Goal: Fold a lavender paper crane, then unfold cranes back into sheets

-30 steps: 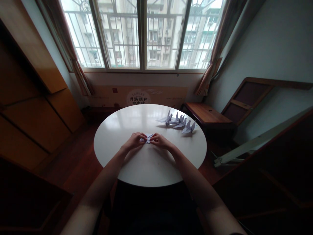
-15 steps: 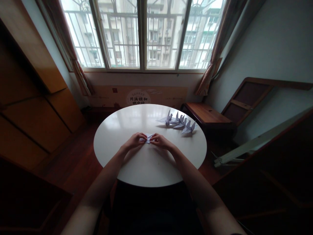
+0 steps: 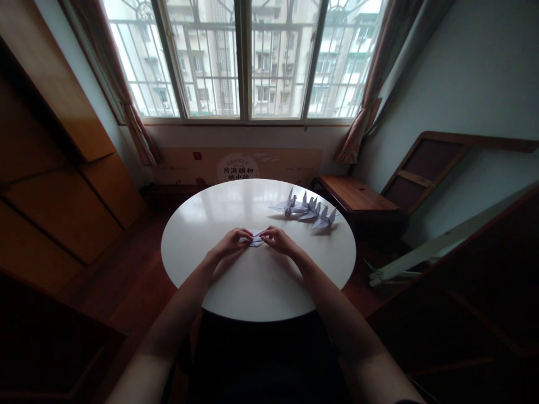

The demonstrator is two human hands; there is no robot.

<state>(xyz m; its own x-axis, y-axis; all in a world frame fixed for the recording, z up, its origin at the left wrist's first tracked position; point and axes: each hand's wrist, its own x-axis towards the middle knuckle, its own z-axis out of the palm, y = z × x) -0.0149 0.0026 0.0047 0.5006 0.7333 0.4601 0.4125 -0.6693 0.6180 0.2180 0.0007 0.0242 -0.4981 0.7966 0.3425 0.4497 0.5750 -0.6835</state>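
A small folded piece of pale origami paper (image 3: 256, 239) lies on the white round table (image 3: 256, 289) between my hands. My left hand (image 3: 236, 240) is closed, its thumb and fingers pinching the paper's left side. From the other side, my right hand (image 3: 274, 239) pinches the paper near its upper right edge. The fingers hide parts of the paper, so its exact folded shape cannot be made out. Beyond my right hand, several folded paper cranes (image 3: 323, 220) stand in a slanting row on the table.
A brown wooden bench (image 3: 357, 193) stands behind the table at the right, with a folded wooden frame (image 3: 425, 163) leaning by the wall. Wooden cabinets (image 3: 63, 202) are on the left. A printed box or panel (image 3: 177, 163) lies below the barred window (image 3: 278, 62).
My right hand's fingertips have shifted slightly upward along the paper, and more of the paper's lower right shows. My left hand stays in place. The paper cranes have not moved.
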